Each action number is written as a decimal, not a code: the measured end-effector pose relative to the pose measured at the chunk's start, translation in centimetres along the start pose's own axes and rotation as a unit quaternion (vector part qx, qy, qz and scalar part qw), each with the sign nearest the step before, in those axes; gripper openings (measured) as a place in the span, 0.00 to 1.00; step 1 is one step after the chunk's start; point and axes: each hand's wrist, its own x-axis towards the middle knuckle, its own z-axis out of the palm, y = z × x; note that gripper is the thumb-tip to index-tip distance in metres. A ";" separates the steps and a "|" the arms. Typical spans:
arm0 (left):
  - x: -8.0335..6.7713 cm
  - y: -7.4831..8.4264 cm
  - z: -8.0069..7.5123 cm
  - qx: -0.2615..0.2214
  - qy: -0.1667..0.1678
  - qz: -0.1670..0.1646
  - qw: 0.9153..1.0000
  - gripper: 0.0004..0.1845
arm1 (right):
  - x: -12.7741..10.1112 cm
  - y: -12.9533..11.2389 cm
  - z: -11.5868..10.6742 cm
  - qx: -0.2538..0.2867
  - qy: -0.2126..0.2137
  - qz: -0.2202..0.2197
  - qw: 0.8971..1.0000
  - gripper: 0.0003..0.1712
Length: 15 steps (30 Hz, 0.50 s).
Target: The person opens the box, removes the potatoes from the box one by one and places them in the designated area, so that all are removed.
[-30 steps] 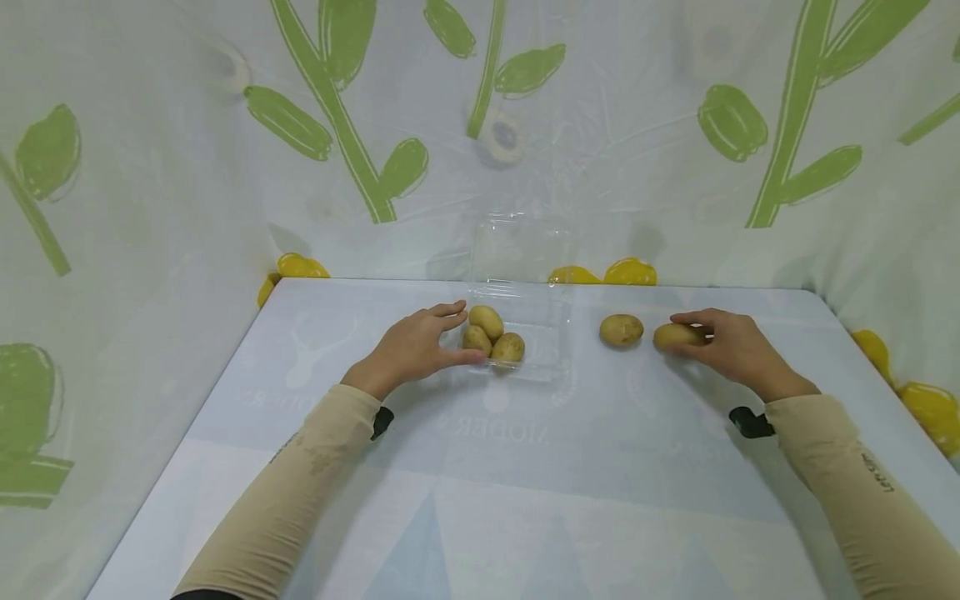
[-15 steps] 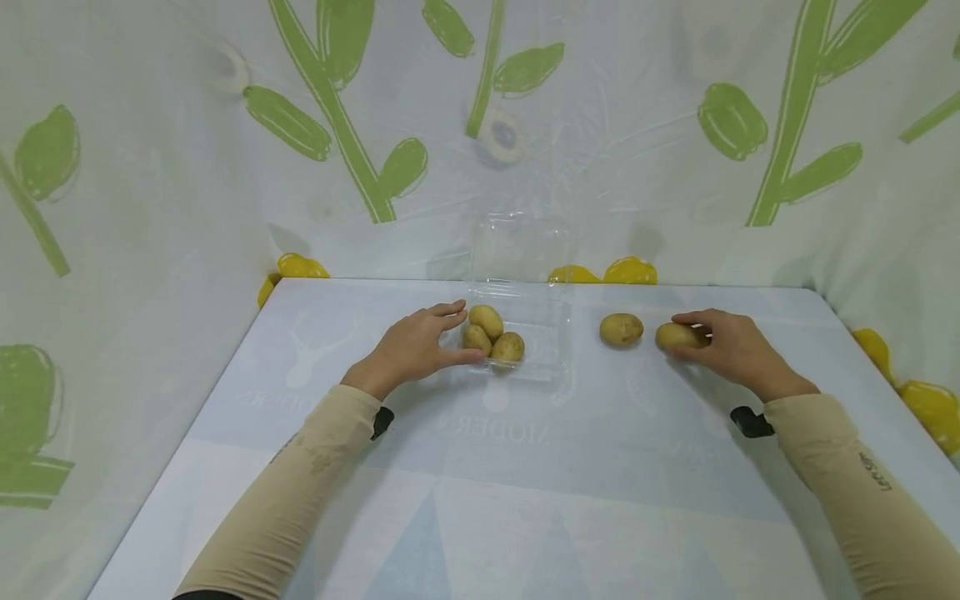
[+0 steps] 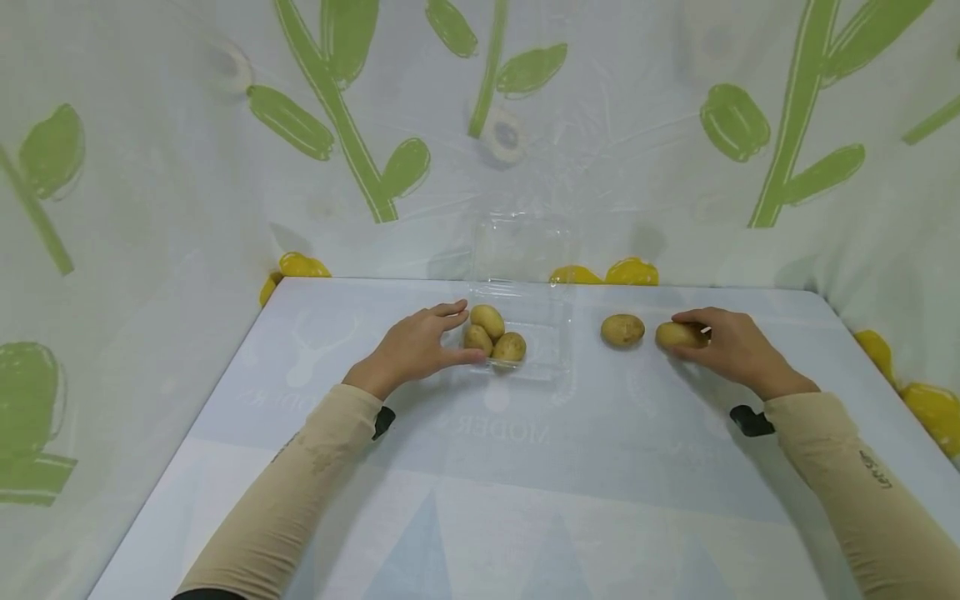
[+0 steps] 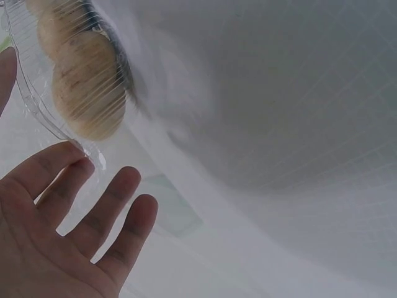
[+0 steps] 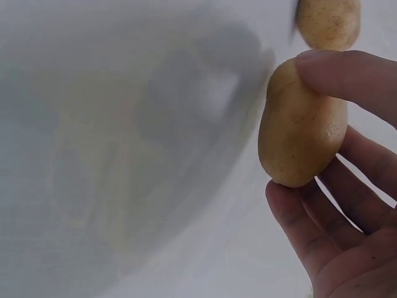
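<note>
Watching, I note no visible shift from a second ago: right hand pinches a potato at one o'clock, so it's still outside the clear container at twelve; left hand, fingers apart, touches the container.

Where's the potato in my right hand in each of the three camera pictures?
Head: the held potato is right of centre, left of most of the right hand.
Left wrist: not in it; the potatoes at upper left are others, in the clear plastic container.
Right wrist: right of centre, between thumb and fingers.
Shared landmark: the right hand, in the head and right wrist views only.
</note>
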 end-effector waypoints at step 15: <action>0.0 -0.2 0.2 0.004 0.004 0.002 1.000 0.48 | 0.5 -0.8 0.7 0.034 -0.039 0.025 0.998 0.29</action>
